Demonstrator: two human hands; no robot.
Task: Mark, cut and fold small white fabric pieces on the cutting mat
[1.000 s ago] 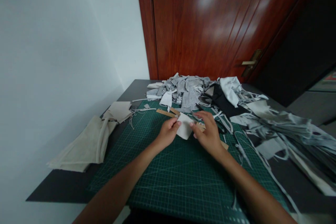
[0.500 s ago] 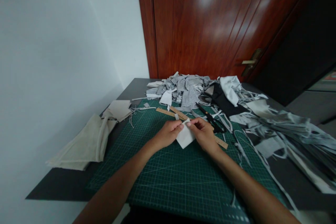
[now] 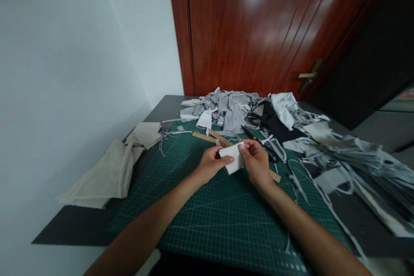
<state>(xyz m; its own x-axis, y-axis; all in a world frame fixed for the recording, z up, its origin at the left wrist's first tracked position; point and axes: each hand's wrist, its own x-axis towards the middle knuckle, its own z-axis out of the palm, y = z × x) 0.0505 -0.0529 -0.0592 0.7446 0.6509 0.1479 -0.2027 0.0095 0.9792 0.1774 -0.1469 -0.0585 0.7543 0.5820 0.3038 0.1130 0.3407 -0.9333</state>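
Note:
A small folded piece of white fabric [image 3: 234, 160] is held above the green cutting mat [image 3: 194, 207]. My left hand [image 3: 211, 163] pinches its left side, the thumb lying across the front face. On the other side my right hand [image 3: 257, 159] grips the upper right corner between thumb and fingers. Layered edges show along the top of the piece. Just beyond the hands, two wooden rulers [image 3: 203, 137] lie crossed on the mat, partly covered by my right hand. Black scissors [image 3: 250, 134] rest behind my right hand, their handles partly hidden.
Grey and white fabric scraps [image 3: 233, 110] are heaped at the back, with a black cloth [image 3: 274, 125] beside them. Long grey strips [image 3: 362, 155] spread along the right. Cream fabric [image 3: 103, 177] lies at the left near the wall. A wooden door [image 3: 252, 30] stands behind the table.
The white fabric has turned from a point-down diamond to a smaller-looking, tilted rectangle with layered edges at its top. Both hands have shifted their grip, and the left thumb now lies across it.

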